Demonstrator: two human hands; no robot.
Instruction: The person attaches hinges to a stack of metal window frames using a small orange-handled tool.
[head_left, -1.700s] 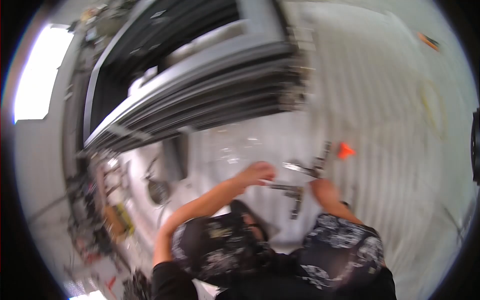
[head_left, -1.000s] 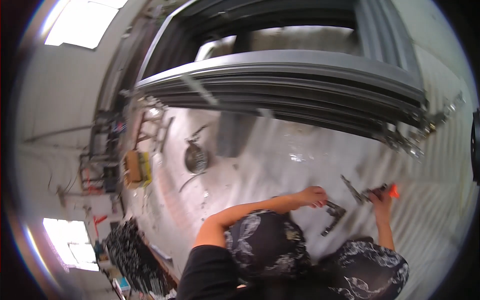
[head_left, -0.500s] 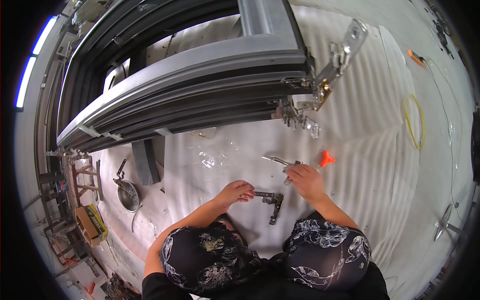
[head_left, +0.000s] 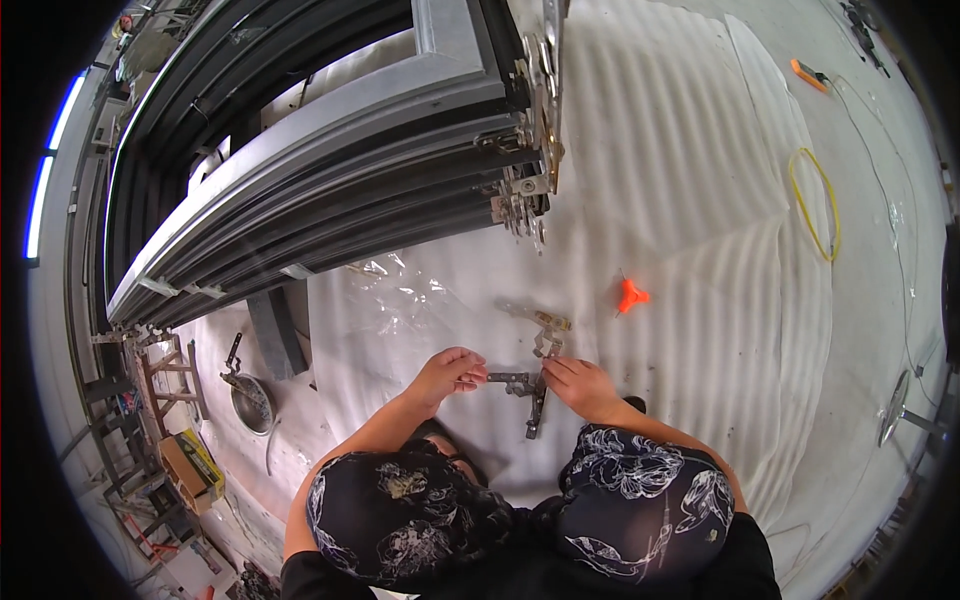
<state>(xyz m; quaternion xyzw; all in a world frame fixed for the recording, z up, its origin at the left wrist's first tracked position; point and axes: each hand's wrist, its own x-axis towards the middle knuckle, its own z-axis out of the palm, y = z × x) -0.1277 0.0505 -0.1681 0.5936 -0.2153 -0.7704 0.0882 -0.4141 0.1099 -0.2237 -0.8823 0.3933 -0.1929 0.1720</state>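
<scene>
over the last half second the right hand (head_left: 583,388) has swung its paler metal hinge piece (head_left: 547,335) inward and turned it, so that its end, which pointed out to the upper left and stood apart, now lies close above the dark jointed bracket (head_left: 515,380) at the left hand (head_left: 448,376). the left fingers are together, pinched on the free end of the bracket's level bar, and its other arm hangs down toward the person's knees, much as it did before. the right fingers are closed on the lower end of the paler piece, right beside the bracket's joint; whether they also touch the bracket, or the two metal parts meet, i cannot tell, since they overlap from above. the orange three-armed tool (head_left: 631,296) still lies on the white foam sheet (head_left: 690,330), beyond the right hand and in neither grip. with the parts gathered at one spot between the knees, the handling now looks like a matter of both hands together rather than each apart. the stacked grey frames (head_left: 350,120), with metal fittings (head_left: 545,110) at their corner, stand ahead untouched, and crumpled clear plastic (head_left: 395,290) lies just below them.
</scene>
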